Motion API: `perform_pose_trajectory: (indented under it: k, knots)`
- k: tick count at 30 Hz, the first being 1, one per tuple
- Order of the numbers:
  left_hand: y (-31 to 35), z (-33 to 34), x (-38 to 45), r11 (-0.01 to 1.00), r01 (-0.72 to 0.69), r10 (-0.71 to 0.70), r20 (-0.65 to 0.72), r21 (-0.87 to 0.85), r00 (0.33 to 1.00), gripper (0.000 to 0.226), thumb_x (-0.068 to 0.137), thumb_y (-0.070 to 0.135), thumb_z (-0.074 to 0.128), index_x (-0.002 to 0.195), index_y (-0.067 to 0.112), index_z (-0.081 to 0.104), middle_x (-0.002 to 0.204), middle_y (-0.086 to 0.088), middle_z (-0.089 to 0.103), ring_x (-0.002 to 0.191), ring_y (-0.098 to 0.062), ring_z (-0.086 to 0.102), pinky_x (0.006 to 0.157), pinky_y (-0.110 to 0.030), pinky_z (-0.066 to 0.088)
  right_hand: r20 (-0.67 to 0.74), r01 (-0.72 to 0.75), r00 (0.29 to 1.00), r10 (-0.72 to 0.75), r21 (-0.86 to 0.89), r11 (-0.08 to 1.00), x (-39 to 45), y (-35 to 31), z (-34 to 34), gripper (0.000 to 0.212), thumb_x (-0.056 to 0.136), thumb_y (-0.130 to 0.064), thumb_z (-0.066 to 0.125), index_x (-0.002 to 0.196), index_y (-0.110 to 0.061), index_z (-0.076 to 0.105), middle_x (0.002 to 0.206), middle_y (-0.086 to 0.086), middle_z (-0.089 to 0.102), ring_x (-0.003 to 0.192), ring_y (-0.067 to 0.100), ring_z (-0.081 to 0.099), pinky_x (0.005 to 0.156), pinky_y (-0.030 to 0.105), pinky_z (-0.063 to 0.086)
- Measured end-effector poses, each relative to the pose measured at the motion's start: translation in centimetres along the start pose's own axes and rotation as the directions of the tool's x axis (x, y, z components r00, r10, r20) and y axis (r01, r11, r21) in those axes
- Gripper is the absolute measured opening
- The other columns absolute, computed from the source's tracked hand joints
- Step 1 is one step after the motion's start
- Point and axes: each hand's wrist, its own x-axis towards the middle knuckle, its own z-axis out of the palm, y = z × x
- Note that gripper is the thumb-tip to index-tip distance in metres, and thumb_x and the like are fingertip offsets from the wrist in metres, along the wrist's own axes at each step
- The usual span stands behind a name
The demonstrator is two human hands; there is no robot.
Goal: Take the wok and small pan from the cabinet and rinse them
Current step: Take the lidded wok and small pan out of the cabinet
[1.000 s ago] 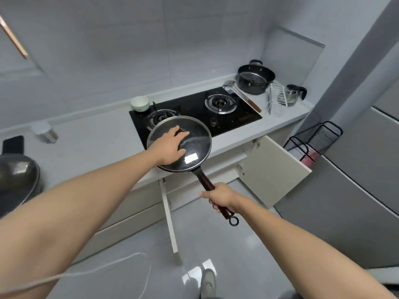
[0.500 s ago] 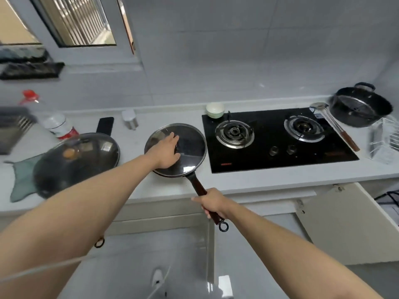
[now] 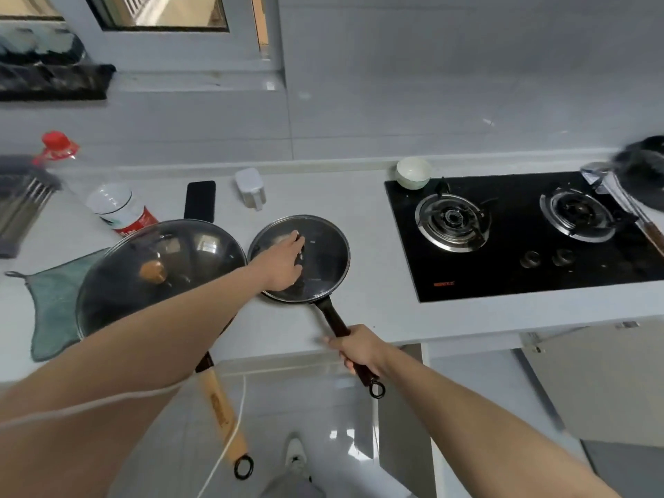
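Observation:
The small black pan (image 3: 323,260) with its glass lid rests on the white counter (image 3: 366,310), just right of the wok. My right hand (image 3: 359,348) grips its dark handle, which sticks out over the counter edge. My left hand (image 3: 282,262) lies on the lid, over its knob. The big wok (image 3: 158,271) under a glass lid with a brown knob sits on the counter at the left, its wooden handle (image 3: 221,407) hanging out over the floor below my left forearm.
A black two-burner gas hob (image 3: 521,239) lies to the right with a white bowl (image 3: 413,172) at its corner. Behind the pans stand a phone (image 3: 199,201), a small white container (image 3: 250,188) and a lying bottle (image 3: 118,208). A green cloth (image 3: 50,303) lies left. A cabinet door (image 3: 593,382) stands open lower right.
The view has swung left along the counter. Both hands have carried the small pan left from the hob to beside the wok, keeping the same grip.

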Motion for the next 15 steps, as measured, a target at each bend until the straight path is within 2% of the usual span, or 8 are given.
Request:
perform_pose_trajectory:
  k: [6,9,13,15]
  knots:
    - [-0.3,0.1,0.5,1.0,-0.022,0.022,0.012,0.005,1.0,0.069,0.102,0.027,0.043,0.159,0.012,0.007,0.166,-0.005,-0.006,0.148,-0.028,0.022,0.116,-0.034,0.027,0.015,-0.038,0.999,0.038,0.022,0.999,1.1,0.2,0.2,0.032,0.088,-0.03,0.072,0.081,-0.011,0.048,0.053,0.001,0.044,0.039,0.013,0.037,0.043,0.02,0.034]
    - [-1.2,1.3,2.3,0.999,-0.044,0.045,0.061,-0.018,0.997,0.07,0.101,0.028,0.045,0.159,0.016,0.007,0.166,-0.004,-0.009,0.142,-0.031,0.034,0.111,-0.035,0.033,0.006,-0.065,0.998,0.064,0.047,0.997,3.3,0.8,0.4,0.032,0.087,-0.031,0.073,0.08,-0.012,0.048,0.053,0.001,0.045,0.04,0.013,0.038,0.043,0.021,0.035]
    - [-1.8,1.6,2.2,0.999,-0.041,0.04,0.05,0.028,0.998,0.065,0.101,0.032,0.045,0.158,0.029,0.015,0.161,-0.007,-0.027,0.137,-0.037,0.038,0.105,-0.038,0.043,0.007,-0.031,1.0,0.03,0.024,0.999,3.6,-0.6,0.6,0.034,0.088,-0.034,0.071,0.078,-0.013,0.047,0.054,0.001,0.046,0.04,0.013,0.04,0.043,0.02,0.037]
    - [-1.9,2.5,2.0,0.997,-0.038,0.033,0.075,0.068,0.997,0.063,0.101,0.034,0.044,0.158,0.031,0.016,0.158,-0.01,-0.034,0.142,-0.039,0.029,0.106,-0.041,0.042,-0.006,-0.025,1.0,0.025,0.028,0.999,3.9,-1.1,0.6,0.035,0.089,-0.039,0.07,0.081,-0.012,0.049,0.058,0.003,0.048,0.04,0.014,0.042,0.043,0.021,0.039]
